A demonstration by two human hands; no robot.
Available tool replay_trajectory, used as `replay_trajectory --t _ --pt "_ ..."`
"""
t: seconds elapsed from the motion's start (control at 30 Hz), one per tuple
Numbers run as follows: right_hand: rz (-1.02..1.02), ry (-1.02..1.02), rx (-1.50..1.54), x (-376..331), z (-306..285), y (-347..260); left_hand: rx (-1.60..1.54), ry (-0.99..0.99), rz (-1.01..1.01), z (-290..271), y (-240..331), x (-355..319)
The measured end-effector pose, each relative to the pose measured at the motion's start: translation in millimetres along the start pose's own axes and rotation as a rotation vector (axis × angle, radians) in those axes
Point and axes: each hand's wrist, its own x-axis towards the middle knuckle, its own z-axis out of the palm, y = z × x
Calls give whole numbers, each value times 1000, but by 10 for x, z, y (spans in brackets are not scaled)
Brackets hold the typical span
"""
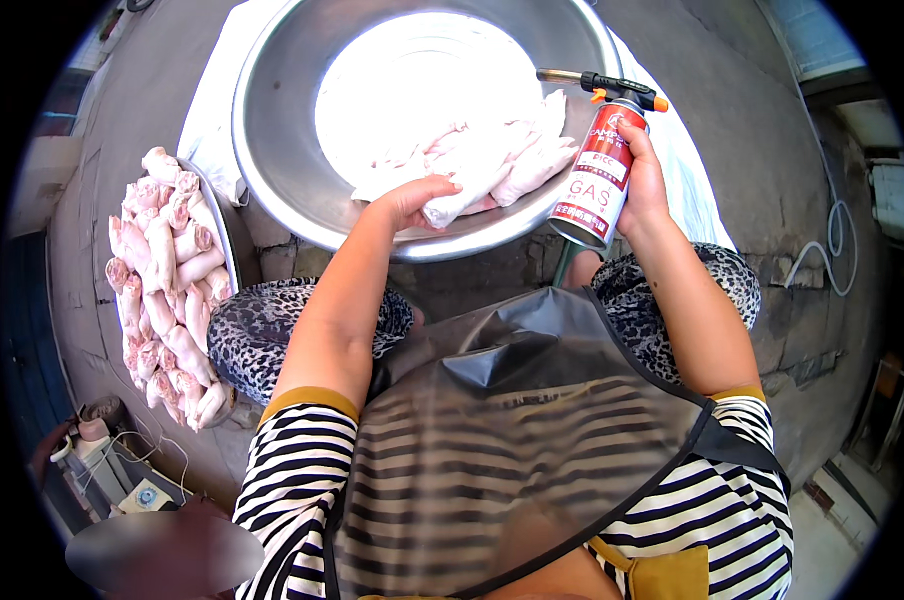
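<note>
My right hand [644, 182] is wrapped round the red and white can of a gas torch [594, 172]. The torch's black head and metal nozzle point left across the rim of a wide steel basin [282, 170]. Over the basin's near side, my left hand [414, 203] is closed on the near end of a pale pig's trotter [464, 200]. Several more trotters [538, 168] lie beside it in the basin, partly washed out by glare. I cannot make out a flame at the nozzle.
To the left stands a metal tub [227, 225] heaped with pale trotters [167, 280]. White sheeting [677, 165] lies under the basin. A pale hose [840, 235] is coiled on the paving at right. Cords and a small boxy device [144, 497] sit at lower left.
</note>
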Motion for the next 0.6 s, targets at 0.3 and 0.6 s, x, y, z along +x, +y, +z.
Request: replay_trajectory --t 0.3,0.6 --pt "238 -48 -153 95 -142 199 -524 367 126 -87 -300 148" --pt "391 -42 -269 81 -184 165 -202 482 32 -262 -424 312"
